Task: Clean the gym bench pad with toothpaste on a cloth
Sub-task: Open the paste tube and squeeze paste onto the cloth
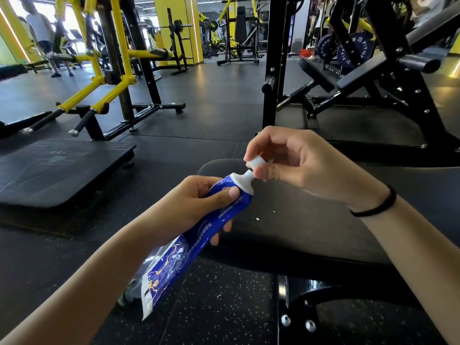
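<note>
From my seat at the feed, I see the left hand [196, 202] wrapped round the upper part of the blue toothpaste tube [199, 235], thumb pressed on its face. The tube slants up to the right, its crimped end low over the floor. The right hand [298, 165] pinches the white cap [256, 162] at the tube's nozzle between thumb and fingertips. I cannot tell whether the cap is threaded on or loose. A black hair tie [375, 207] circles the right wrist.

Both hands hover above the black bench pad [311, 227], which runs across the lower right. Its surface is smooth and dull, and a few small white specks [257, 218] lie on it just beside the tube. Beneath it, the black frame [298, 295] shows shiny bolt heads.

The floor [224, 295] is dark rubber, speckled white near the bench and in plain tiles farther off. To the left stand a ribbed black platform [57, 168] and a yellow machine [99, 83]. To the right are a black incline bench [373, 70] and blue weight plates [353, 51]. A blurred person [39, 28] stands by bright windows at the far left.
</note>
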`<action>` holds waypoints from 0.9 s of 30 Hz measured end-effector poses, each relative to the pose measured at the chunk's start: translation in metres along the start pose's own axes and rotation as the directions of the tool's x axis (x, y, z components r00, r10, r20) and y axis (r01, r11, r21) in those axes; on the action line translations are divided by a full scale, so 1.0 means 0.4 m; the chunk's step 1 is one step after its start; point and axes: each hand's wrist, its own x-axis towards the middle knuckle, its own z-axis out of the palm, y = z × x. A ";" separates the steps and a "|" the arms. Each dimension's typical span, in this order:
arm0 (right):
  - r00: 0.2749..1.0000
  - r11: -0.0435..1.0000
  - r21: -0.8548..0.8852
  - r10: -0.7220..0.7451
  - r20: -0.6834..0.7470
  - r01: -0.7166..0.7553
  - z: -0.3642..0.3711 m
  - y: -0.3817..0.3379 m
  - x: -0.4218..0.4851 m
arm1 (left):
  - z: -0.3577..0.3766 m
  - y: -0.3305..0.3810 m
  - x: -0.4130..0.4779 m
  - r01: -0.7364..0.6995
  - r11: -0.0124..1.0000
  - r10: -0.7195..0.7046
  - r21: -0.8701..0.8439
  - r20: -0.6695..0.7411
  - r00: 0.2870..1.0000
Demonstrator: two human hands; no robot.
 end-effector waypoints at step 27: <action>0.954 0.969 0.184 0.203 -0.223 -0.163 0.105 0.021 -0.067 | 0.120 -0.186 -0.112 0.073 0.957 -0.148 -0.282 -0.254 0.956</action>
